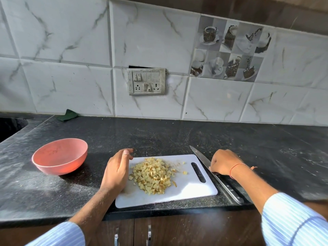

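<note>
A white cutting board (191, 192) lies on the black counter near its front edge and carries a pile of diced pale yellow pieces (152, 175). My left hand (116, 170) stands on its side along the board's left edge, fingers loosely curved toward the pile and holding nothing. A long knife (200, 156) lies on the counter along the board's right side, tip pointing away, black handle toward me. My right hand (224, 162) sits over the knife where blade meets handle, fingers curled down around it. An empty pink bowl (60, 156) stands left of the board.
The black granite counter (266, 148) runs back to a tiled wall with a switch panel (146, 81). A dark green cloth (68, 115) lies at the back left. A sink opening (10, 125) is at the far left. Cabinet doors with handles (150, 235) are below the counter's front edge.
</note>
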Tool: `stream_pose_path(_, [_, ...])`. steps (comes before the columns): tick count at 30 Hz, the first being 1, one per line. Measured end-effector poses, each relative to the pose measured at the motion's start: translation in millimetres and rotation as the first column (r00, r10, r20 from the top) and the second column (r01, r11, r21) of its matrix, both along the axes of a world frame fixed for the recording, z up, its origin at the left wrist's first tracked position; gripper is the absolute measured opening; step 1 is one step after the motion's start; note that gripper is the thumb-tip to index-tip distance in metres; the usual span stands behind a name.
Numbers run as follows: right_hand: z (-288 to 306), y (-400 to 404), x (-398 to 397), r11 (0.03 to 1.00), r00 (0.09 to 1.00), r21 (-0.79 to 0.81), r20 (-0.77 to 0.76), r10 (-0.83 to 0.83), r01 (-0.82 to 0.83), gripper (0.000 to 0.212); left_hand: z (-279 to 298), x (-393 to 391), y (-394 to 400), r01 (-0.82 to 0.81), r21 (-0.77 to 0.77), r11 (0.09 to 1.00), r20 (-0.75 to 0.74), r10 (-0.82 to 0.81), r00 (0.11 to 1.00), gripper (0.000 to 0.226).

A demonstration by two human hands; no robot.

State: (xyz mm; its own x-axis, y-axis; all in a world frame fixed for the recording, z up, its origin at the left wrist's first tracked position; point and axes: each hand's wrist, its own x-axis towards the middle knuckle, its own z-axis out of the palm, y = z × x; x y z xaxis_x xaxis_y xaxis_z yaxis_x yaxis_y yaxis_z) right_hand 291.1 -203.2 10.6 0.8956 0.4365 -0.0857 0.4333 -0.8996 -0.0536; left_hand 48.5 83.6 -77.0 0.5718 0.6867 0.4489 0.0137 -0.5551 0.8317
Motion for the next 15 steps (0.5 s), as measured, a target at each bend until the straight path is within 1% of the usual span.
stream_pose_path(4, [-1.2,6.7,-2.9,1.0,0.999,-0.009,0.043,-0.002,0.003,0.033,-0.5,-0.1,0.8,-0.002,0.003,1.0,-0.003,0.002,1.0,0.061])
stream_pose_path(9, [-4.2,12.9,-6.5,1.0,0.999,-0.02,0.041,0.021,-0.021,0.018,0.1,0.2,0.0,-0.005,0.004,1.0,-0.002,0.005,1.0,0.061])
stream_pose_path(12, [-3.1,18.4,-11.5,0.998,0.998,-0.05,0.045,0.035,-0.033,0.027,-0.1,0.2,0.6,-0.01,0.007,1.0,-0.007,0.01,1.0,0.061])
stream_pose_path(15, [2.3,23.0,-17.1,0.998,0.999,-0.046,0.031,0.04,-0.039,0.023,-1.3,0.3,1.6,-0.011,0.01,1.0,-0.009,0.012,1.0,0.06])
